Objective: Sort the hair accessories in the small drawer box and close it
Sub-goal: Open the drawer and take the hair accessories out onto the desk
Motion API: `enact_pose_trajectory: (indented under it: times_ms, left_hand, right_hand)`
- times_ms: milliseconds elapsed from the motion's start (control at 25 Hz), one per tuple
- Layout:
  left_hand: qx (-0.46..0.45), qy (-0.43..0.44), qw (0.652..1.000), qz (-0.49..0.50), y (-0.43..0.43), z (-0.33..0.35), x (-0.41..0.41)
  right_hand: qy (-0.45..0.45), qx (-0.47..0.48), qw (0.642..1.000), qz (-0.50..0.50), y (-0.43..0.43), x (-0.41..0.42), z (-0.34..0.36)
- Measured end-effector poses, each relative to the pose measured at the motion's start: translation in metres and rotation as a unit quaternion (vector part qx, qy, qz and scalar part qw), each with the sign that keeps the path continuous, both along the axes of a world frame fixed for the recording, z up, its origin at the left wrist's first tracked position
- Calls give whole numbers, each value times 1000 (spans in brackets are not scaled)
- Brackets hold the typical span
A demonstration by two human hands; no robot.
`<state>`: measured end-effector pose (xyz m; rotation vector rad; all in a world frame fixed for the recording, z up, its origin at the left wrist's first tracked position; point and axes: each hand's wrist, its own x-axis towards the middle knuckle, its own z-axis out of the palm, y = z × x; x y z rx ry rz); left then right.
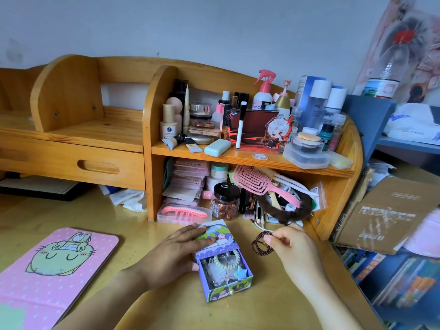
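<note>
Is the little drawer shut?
No, the little drawer is pulled out of its box, showing a white bead bracelet and blue star inside.

Inside the drawer box (225,273) I can't sort the tangle; beside it my fingers (273,239) perhaps cover the beads (260,244).

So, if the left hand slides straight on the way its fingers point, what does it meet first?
The left hand lies flat on the small purple drawer box, fingers pointing right. Going on, it would probably meet the dark brown bead string held by the right hand, though depth is unclear.
</note>
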<state>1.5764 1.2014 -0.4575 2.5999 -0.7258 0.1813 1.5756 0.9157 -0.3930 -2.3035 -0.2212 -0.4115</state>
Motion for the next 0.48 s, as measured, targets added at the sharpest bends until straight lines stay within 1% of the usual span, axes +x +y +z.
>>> enact_pose_trajectory:
  times_ms: [200,360,480]
  left_hand:
    - [-2,5,1000,-3,2,2,0]
    - [-5,12,1000,-3,2,3,0]
    - [-7,9,1000,-5,2,2,0]
  right_hand:
    - [106,77,991,13,-10,19,-25]
    - [138,80,987,31,-12,27,-39]
    - [139,74,987,25,-13,32,-49]
